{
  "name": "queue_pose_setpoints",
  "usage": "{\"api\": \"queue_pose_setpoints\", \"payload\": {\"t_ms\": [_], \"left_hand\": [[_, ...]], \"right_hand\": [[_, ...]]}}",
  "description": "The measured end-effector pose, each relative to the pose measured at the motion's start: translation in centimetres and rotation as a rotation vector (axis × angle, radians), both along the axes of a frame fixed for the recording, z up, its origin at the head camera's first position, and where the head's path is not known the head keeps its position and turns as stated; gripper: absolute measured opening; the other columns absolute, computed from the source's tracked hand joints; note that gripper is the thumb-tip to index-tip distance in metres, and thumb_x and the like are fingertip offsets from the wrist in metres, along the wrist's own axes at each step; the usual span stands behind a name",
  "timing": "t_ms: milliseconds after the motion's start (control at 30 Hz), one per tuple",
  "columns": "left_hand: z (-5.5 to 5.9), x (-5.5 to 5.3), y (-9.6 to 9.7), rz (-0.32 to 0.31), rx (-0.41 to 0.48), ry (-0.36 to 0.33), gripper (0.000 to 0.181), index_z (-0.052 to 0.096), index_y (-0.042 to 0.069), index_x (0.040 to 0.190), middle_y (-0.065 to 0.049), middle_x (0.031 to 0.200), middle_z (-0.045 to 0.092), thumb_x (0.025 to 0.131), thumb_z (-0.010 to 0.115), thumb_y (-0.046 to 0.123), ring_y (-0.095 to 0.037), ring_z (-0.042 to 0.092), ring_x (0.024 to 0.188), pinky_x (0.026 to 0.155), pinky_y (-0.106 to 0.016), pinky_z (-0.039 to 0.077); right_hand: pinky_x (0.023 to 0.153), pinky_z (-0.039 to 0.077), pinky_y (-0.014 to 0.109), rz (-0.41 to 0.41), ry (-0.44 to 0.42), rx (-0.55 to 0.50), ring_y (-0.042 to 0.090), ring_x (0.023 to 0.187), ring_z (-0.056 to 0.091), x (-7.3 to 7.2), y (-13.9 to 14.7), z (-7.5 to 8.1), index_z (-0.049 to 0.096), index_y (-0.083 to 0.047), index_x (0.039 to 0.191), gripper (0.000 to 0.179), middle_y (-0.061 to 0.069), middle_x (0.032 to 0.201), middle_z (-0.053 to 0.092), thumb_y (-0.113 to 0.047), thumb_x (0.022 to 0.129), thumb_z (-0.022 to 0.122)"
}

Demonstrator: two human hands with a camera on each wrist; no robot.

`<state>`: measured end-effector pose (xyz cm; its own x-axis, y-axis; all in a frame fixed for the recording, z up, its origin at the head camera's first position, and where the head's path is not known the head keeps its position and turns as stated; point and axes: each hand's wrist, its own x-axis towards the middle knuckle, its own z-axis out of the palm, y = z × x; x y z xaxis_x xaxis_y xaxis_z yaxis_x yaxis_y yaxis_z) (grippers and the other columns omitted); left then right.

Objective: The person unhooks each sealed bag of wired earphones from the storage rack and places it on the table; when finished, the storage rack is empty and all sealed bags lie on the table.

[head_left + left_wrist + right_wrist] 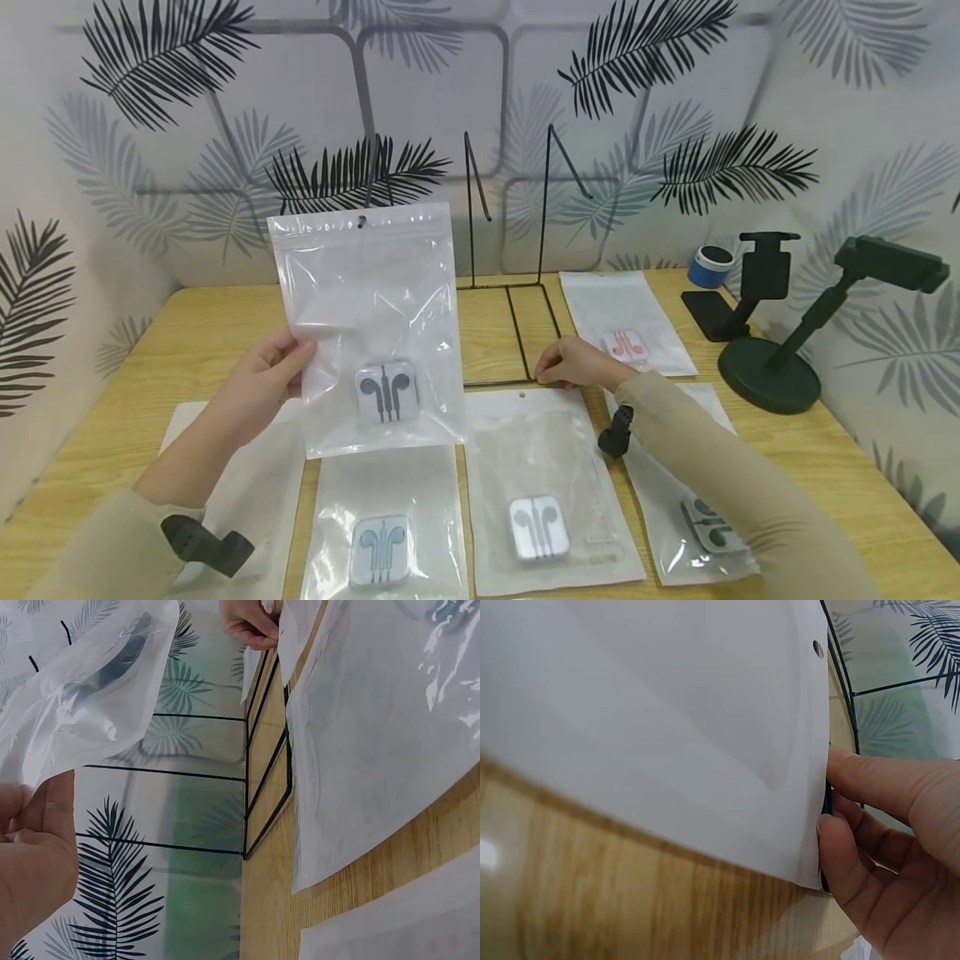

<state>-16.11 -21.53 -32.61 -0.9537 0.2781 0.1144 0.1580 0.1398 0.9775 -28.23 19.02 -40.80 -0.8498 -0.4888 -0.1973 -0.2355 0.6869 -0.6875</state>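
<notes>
My left hand pinches the side edge of a clear-fronted zip bag and holds it upright. Inside the bag sits a white case of black-printed earphones. The hole in its top edge overlaps a hook of the black wire rack. My right hand is low at the rack's front base bar, fingers and thumb curled round it. Right beside those fingers lies the top edge of another zip bag with a grey earphone case. In the left wrist view the held bag is at upper left.
Zip bags lie along the table front: one at left, one with blue earphones, one at right. A bag with red earphones lies behind. Back right stand a blue tub, a phone stand and a dark green stand.
</notes>
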Motion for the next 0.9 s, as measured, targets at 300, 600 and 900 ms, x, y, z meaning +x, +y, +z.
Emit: {"api": "queue_pose_setpoints", "payload": {"t_ms": [300,600,900], "left_hand": [[0.2,1.1,-0.2,-0.026,0.052,0.006,0.023,0.053,0.014,0.120,0.001,0.100,0.057,0.099,0.045,0.018,-0.012,0.057,0.085,0.071,-0.024,0.051],[0.2,1.6,-1.5,-0.035,0.105,0.039,0.022,0.057,0.024,0.114,0.002,0.099,0.058,0.099,0.044,0.014,-0.011,0.057,0.084,0.069,-0.022,0.050],[1.2,0.9,-4.2,-0.114,0.494,0.215,0.031,0.062,0.006,0.111,-0.005,0.093,0.064,0.098,0.035,-0.002,-0.012,0.062,0.078,0.063,-0.021,0.051]], "right_hand": [[0.046,0.042,0.024,0.005,0.007,0.003,0.010,0.048,0.046,0.2,0.0,0.1,0.071,-0.005,0.088,0.007,0.000,0.072,0.064,-0.008,0.085,0.066],[0.047,0.043,0.024,-0.003,0.000,0.008,0.010,0.049,0.047,0.1,0.0,-0.1,0.071,-0.005,0.088,0.007,0.000,0.073,0.064,-0.008,0.085,0.066],[0.047,0.043,0.025,-0.024,-0.013,0.011,0.011,0.050,0.047,0.2,0.1,0.2,0.072,-0.006,0.088,0.007,0.000,0.074,0.065,-0.009,0.085,0.066]]}}
